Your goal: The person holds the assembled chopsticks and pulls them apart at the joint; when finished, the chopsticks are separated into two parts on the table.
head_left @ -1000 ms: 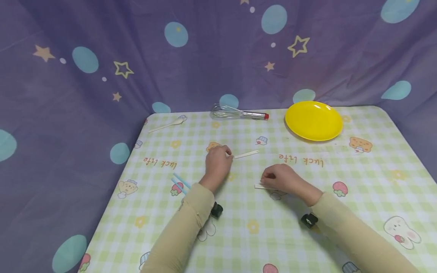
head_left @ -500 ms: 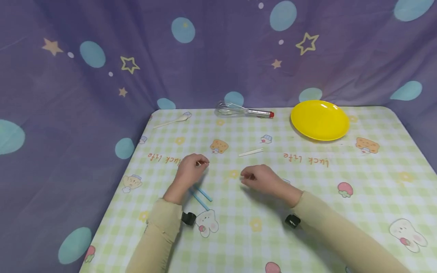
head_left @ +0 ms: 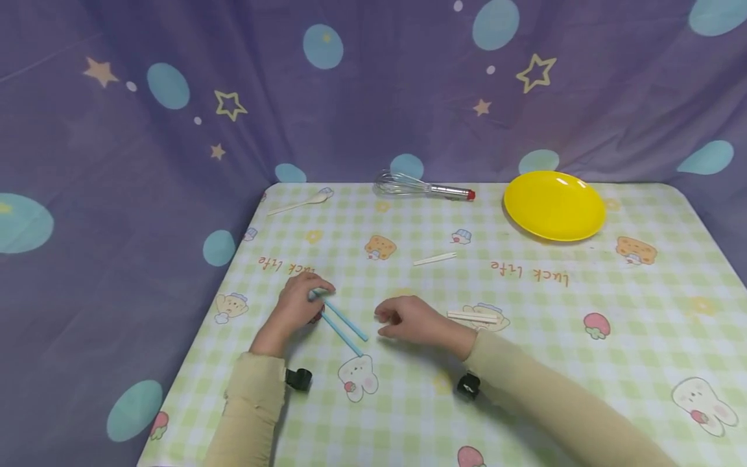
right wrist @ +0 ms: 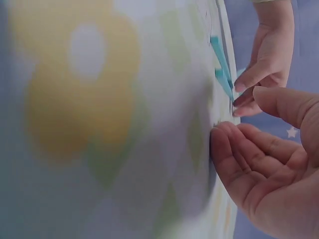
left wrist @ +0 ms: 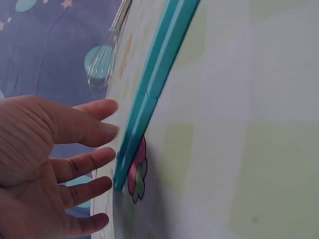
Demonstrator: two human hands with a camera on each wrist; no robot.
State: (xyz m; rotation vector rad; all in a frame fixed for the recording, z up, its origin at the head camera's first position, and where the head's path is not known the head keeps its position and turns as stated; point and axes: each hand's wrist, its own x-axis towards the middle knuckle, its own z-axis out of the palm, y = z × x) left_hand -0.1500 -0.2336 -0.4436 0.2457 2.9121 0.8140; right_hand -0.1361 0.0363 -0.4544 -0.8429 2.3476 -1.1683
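The head view shows the left hand point(head_left: 299, 301) over the far ends of the blue chopsticks point(head_left: 345, 318), hiding those tips, while the near ends lie spread apart on the tabletop point(head_left: 636, 337). The left wrist view gives what that angle covers: thumb and fingers are parted and relaxed, with the tips right next to the stick ends; whether any fingertip touches them I cannot tell. There the two sticks look almost merged into one and run out of the top edge, and the whisk point(head_left: 426, 187) is cut off at its handle. The right hand point(head_left: 411, 319), just beside the chopsticks, holds nothing; its own wrist view shows the fingers loosely bent and the thumb apart from them, with the left hand partly cropped behind and a printed flower blurred up close. Only the head view takes in the yellow plate point(head_left: 554, 206), the pale spoon point(head_left: 300, 202) at the far left and two pairs of short white sticks, the farther pair point(head_left: 434, 259) and the nearer pair point(head_left: 473, 317) by the right wrist.
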